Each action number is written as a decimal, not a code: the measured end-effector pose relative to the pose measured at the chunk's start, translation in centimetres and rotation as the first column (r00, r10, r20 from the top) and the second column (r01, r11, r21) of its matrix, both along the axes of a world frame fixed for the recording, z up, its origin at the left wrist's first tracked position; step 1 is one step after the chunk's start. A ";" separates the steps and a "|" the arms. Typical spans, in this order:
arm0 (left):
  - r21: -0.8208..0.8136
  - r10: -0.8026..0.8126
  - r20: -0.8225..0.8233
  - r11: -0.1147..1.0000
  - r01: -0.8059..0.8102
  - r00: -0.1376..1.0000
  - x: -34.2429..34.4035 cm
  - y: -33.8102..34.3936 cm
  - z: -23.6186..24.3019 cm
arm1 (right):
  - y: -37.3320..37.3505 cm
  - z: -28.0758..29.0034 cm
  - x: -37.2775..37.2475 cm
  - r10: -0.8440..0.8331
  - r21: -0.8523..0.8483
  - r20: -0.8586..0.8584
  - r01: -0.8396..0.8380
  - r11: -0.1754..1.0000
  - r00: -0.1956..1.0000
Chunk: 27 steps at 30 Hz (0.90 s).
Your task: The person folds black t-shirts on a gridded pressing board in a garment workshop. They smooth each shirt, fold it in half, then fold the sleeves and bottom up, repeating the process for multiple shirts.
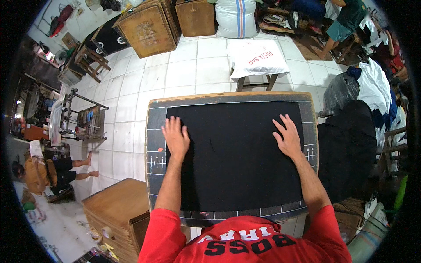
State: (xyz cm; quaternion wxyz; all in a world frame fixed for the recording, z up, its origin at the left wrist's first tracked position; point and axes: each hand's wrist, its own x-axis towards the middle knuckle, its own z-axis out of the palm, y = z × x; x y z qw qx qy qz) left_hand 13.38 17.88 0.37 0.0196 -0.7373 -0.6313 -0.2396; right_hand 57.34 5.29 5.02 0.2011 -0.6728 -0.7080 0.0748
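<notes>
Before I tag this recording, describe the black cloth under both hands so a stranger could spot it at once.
Find the wood-edged board at the picture's centre, its dark border marked with white lines. On it lies the black cloth, left hand near its left edge, right hand near its right. It is spread flat, unlike the bunched dark cloth beyond the board's right edge.
</notes>
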 end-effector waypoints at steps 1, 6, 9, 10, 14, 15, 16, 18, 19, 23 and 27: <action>-0.009 0.108 0.076 0.994 -0.107 0.991 -0.9 2.1 -0.4 | 1.5 -0.5 -0.5 0.032 -0.012 0.020 -0.032 0.999 0.999; -0.048 0.222 0.094 0.975 -0.218 0.971 -3.9 9.1 -0.3 | 5.6 -2.2 -1.9 0.060 -0.032 0.066 -0.058 0.998 0.996; -0.087 0.182 -0.018 0.979 -0.182 0.983 -3.5 10.8 0.0 | 6.1 -2.4 -2.2 0.049 -0.034 0.103 -0.046 0.998 0.993; -0.098 0.173 -0.078 0.979 -0.180 0.982 -3.3 11.1 0.1 | 6.1 -2.4 -2.2 0.056 -0.022 0.110 -0.054 0.998 0.992; -0.098 0.106 -0.154 0.988 -0.122 0.982 -2.8 11.7 0.4 | 6.1 -2.2 -2.3 0.050 -0.011 0.124 -0.049 0.999 0.991; -0.098 0.128 -0.154 0.985 -0.143 0.980 -2.5 11.5 0.5 | 6.1 -2.2 -2.3 0.049 0.000 0.121 -0.049 0.999 0.991; -0.077 0.148 -0.132 0.984 -0.159 0.980 -2.2 11.4 0.7 | 6.1 -2.2 -2.4 0.045 0.002 0.133 -0.046 0.999 0.990; 0.073 0.175 -0.122 0.983 -0.167 0.977 -0.8 10.3 1.0 | 6.1 -2.1 -2.3 0.052 -0.005 0.111 -0.052 0.999 0.992; 0.111 0.189 -0.117 0.978 -0.177 0.975 0.1 9.6 1.2 | 6.0 -2.1 -2.1 0.048 0.002 0.080 -0.048 0.999 0.996; 0.008 -0.191 -0.055 0.981 0.192 0.980 3.7 4.3 1.4 | 4.6 -2.3 -0.1 -0.145 0.087 -0.063 0.150 0.985 0.987; -0.258 -0.226 -0.198 0.951 0.172 0.954 4.6 0.9 0.8 | 3.9 -3.1 3.6 -0.317 0.108 0.119 0.305 0.946 0.941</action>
